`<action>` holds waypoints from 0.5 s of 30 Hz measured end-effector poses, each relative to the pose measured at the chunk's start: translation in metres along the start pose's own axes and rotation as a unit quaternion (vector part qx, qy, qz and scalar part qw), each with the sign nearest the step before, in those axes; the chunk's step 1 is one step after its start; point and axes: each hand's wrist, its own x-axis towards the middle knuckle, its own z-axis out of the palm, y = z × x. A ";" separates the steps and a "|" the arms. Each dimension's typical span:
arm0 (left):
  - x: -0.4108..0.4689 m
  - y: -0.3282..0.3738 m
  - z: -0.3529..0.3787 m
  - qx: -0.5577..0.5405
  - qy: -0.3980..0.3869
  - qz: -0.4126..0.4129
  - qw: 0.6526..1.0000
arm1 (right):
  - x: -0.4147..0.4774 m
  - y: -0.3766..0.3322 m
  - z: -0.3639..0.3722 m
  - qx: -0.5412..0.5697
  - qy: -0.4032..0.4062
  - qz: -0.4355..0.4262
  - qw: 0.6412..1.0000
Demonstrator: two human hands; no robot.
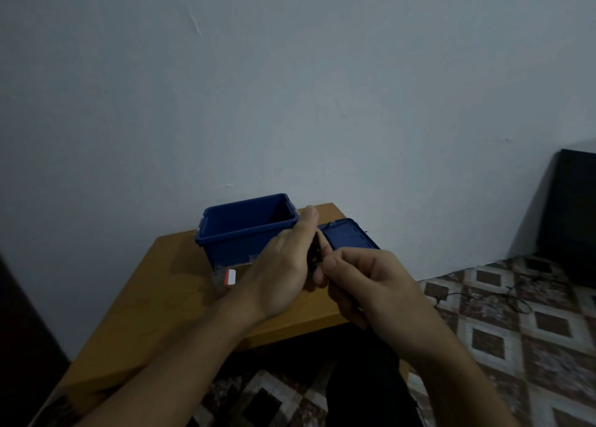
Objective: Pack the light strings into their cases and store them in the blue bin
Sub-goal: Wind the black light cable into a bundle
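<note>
A small, dark light string (315, 252), bunched tight, is gripped between the left hand (280, 265) and the right hand (364, 278). Beyond the grip and to its left, the blue bin (232, 246) stands upright and open. Its blue lid (351, 236) lies flat just behind the grip. Left of the grip and lower, a small clear case (225, 276) with a red-and-white label lies by the bin's near wall.

Domestic room, dimly lit. Plain painted wall (290, 88), scuffed and marked in places. Floor (516, 326) laid in patterned tiles, brown diamonds on a pale ground. A low wooden bench (154, 297) stands against the wall. A dark cabinet (571, 213) occupies the right corner. A thin black cable (512, 297) lies loose on the tiles near it.
</note>
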 end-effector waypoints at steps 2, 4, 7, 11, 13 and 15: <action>0.000 0.000 0.000 -0.006 -0.017 -0.020 1.000 | 0.000 -0.001 -0.001 0.001 0.004 -0.003 1.000; -0.002 0.002 0.001 -0.012 -0.021 -0.037 0.999 | -0.001 -0.002 -0.001 0.006 0.011 -0.002 1.000; -0.005 0.004 0.000 -0.017 -0.026 -0.055 0.998 | 0.000 -0.002 -0.003 0.032 0.032 -0.011 0.999; -0.007 0.007 -0.002 -0.011 -0.043 -0.076 0.996 | 0.000 -0.003 -0.006 0.043 0.078 -0.028 0.996; -0.007 0.007 -0.003 0.002 -0.062 -0.085 0.994 | 0.000 -0.003 -0.009 0.051 0.083 -0.036 0.995; -0.006 0.004 -0.005 0.013 -0.097 -0.089 0.991 | -0.001 -0.003 -0.010 0.081 0.074 -0.046 0.993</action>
